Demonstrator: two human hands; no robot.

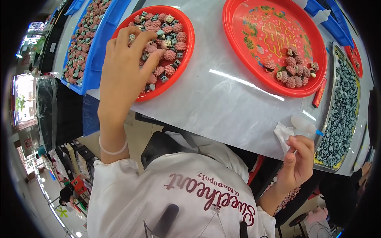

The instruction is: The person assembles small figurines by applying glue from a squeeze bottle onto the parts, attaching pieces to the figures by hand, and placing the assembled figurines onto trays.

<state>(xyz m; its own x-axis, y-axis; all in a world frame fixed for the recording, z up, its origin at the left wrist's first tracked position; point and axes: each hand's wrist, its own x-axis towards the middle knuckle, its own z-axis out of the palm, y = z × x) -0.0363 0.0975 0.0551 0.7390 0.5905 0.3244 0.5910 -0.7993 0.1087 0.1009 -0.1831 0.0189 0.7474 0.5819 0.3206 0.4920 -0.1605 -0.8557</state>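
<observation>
My left hand (127,67) reaches over a red round plate (189,47) full of small pink ruffled figurines (170,54) with grey-green and black parts. Its thumb and index finger stand apart among the pieces, with no piece plainly gripped. Near the table's front edge, my right hand (295,164) has curled fingers, thumb close to the index finger. A crumpled white tissue (282,135) meets those fingertips; whether they hold it or something small is hidden. Just beyond lies a clear squeeze bottle (303,124) with a blue tip.
A second red plate (234,43) at the right bears a cluster of pink figurines (295,70). Beside it lie a red tube (319,93) and a tray of dark grey-green pieces (342,107). At far left stands a blue bin (99,43) heaped with pieces. Another person's hand (366,168) shows far right.
</observation>
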